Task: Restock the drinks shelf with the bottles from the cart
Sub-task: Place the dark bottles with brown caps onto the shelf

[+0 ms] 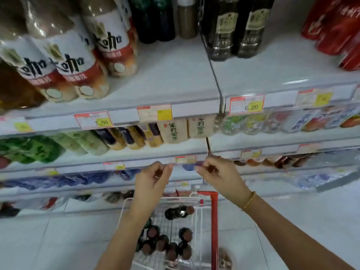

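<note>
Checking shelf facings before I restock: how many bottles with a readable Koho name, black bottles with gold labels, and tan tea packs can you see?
Koho bottles: 3
Black gold-label bottles: 2
Tan tea packs: 2
Total: 7

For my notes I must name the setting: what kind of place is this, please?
Most likely a shop's drinks aisle: white shelves stocked with bottled drinks, price tags along the shelf edges, and a wire cart holding bottles.
</note>
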### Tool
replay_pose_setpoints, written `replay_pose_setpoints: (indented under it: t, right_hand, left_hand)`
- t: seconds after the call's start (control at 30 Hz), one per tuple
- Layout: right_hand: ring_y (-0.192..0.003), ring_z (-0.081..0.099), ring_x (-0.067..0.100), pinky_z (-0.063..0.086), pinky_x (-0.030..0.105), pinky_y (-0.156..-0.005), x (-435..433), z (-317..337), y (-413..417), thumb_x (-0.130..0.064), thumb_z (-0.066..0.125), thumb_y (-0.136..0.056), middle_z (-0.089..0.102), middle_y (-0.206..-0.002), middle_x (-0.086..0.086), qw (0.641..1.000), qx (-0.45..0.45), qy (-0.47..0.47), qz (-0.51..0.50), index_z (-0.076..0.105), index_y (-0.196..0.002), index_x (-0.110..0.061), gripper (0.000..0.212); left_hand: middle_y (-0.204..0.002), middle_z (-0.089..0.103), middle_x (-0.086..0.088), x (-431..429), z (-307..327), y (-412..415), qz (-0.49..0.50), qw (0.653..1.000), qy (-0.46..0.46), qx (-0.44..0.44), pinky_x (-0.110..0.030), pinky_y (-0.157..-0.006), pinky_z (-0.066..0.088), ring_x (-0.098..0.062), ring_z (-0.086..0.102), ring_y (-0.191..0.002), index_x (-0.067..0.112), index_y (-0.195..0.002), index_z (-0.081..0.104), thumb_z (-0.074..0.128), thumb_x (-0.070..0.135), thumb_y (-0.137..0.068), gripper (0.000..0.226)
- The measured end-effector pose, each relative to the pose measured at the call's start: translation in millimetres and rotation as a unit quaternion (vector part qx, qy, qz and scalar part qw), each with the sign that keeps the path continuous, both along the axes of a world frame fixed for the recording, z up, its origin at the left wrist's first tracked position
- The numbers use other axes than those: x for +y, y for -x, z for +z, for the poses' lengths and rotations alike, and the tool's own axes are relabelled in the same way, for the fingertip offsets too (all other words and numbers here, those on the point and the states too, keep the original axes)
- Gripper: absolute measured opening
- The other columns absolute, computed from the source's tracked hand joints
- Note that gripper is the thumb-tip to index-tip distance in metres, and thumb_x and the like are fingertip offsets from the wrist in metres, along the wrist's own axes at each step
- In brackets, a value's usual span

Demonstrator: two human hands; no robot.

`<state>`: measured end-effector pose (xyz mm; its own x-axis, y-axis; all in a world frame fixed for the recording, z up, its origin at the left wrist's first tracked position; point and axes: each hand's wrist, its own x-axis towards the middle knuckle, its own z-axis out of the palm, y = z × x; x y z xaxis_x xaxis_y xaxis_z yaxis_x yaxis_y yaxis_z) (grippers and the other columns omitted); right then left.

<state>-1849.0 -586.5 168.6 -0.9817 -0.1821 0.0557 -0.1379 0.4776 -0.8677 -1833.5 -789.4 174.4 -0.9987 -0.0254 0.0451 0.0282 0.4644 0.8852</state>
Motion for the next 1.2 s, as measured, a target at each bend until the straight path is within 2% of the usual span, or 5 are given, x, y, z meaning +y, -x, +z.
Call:
replay_pose_setpoints:
  t: [0.17,0.33,0.73,0.87,1.2]
  right_hand:
    - [-0.076,0.059,0.013,0.041,0.013,-0.069,-29,-129,-31,-0.021,0.064,-0.087,0.059,-0.079,-0.004,0.971,-0.207,-0.112,0.027,0.062,-0.089,-0.016,0.006]
    - [-0.108,0.058,0.022,0.042,0.025,-0.086,-69,-225,-57,-0.025,0.058,-0.09,0.06,-0.119,0.007,0.909,-0.331,-0.239,0.083,0.05,-0.122,-0.007,0.038]
    - [-0.114,0.054,0.033,0.046,0.038,-0.091,-116,-356,-80,-0.002,0.039,-0.092,0.047,-0.128,0.017,0.812,-0.437,-0.373,0.104,0.04,-0.132,-0.011,0.041]
    - [-0.115,0.056,0.029,0.047,0.034,-0.091,-123,-373,-85,0.003,0.046,-0.09,0.049,-0.127,0.014,0.812,-0.421,-0.392,0.103,0.041,-0.13,-0.008,0.042]
    - [-0.108,0.057,0.029,0.047,0.036,-0.083,-120,-348,-71,-0.028,0.064,-0.083,0.056,-0.116,0.011,0.84,-0.409,-0.349,0.071,0.041,-0.12,-0.012,0.047]
  left_hand:
    - [-0.069,0.063,-0.004,-57,-131,-38,0.033,0.962,0.098,-0.255,-0.03,-0.064,0.045,-0.022,0.063,-0.069,0.018,-0.073,0.055,0.062,0.025,-0.088,0.018]
    - [-0.105,0.068,-0.011,-93,-236,-78,0.023,0.875,0.167,-0.454,-0.032,-0.081,0.047,-0.029,0.063,-0.1,0.01,-0.107,0.061,0.065,0.024,-0.083,0.028]
    - [-0.108,0.068,-0.008,-76,-351,-95,-0.022,0.834,0.249,-0.492,-0.027,-0.069,0.045,-0.029,0.063,-0.098,0.013,-0.118,0.051,0.062,0.036,-0.082,0.044]
    - [-0.121,0.06,-0.023,-68,-377,-100,-0.083,0.819,0.302,-0.481,-0.021,-0.076,0.051,-0.037,0.057,-0.112,-0.005,-0.112,0.053,0.045,0.038,-0.089,0.05]
    - [-0.111,0.065,-0.005,-65,-357,-99,-0.088,0.831,0.324,-0.443,-0.036,-0.077,0.05,-0.027,0.063,-0.102,0.021,-0.126,0.036,0.063,0.034,-0.081,0.055]
